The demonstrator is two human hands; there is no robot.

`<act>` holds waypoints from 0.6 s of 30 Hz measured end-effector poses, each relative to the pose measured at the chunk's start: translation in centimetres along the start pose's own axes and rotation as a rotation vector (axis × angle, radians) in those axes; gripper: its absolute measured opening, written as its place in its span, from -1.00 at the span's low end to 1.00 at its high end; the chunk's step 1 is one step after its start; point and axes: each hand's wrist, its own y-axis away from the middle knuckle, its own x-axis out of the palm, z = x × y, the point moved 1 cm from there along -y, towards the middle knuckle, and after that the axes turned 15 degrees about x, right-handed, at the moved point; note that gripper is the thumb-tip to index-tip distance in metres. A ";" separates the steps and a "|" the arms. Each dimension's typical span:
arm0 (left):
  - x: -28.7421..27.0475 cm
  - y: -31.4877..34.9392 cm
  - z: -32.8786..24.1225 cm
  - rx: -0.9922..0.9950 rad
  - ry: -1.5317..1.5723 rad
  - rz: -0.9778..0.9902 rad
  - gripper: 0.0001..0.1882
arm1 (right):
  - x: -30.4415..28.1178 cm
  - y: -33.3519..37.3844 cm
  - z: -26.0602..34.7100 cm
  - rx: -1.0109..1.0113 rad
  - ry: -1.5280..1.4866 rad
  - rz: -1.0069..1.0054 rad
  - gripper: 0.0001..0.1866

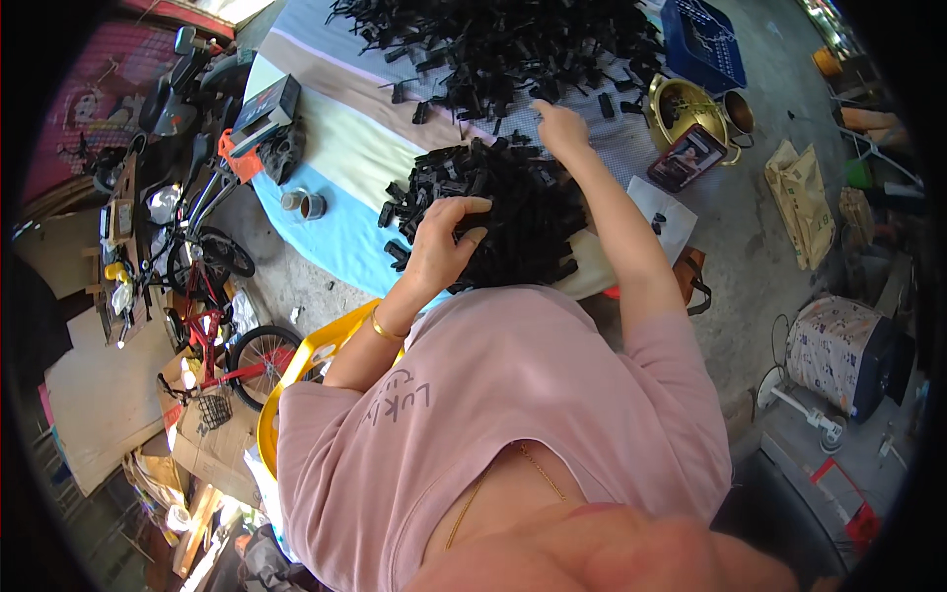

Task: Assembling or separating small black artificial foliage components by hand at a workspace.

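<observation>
Small black plastic parts lie in two heaps on a striped cloth-covered table. My left hand [449,242] rests on the near heap [518,217], close to my body. Its fingers are bent, with a gap between them and the thumb, and I see nothing held there. Farther out, my right hand [562,130] reaches to the near edge of the far heap [503,49]. One finger stretches toward loose parts there; the other fingers are mostly hidden, and no part shows in that hand.
A phone [688,158] leans against a brass-coloured bowl [671,107] at the right, near a blue plastic basket [702,44]. Glass jars [311,205] and a box [264,113] stand on the left. A red bicycle [212,340] is beyond the table's left side.
</observation>
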 end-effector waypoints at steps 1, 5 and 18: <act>0.0 0.1 0.3 0.017 0.006 0.006 -0.65 | 0.7 -0.7 0.2 -0.059 0.089 0.014 -0.71; 0.1 0.1 0.4 -0.002 0.008 0.027 -0.67 | 2.2 -1.9 -1.2 -0.076 0.229 0.047 -0.74; -0.4 -2.0 0.8 0.177 -0.230 0.018 -0.50 | -6.6 9.7 4.0 -0.097 -0.989 0.314 -0.87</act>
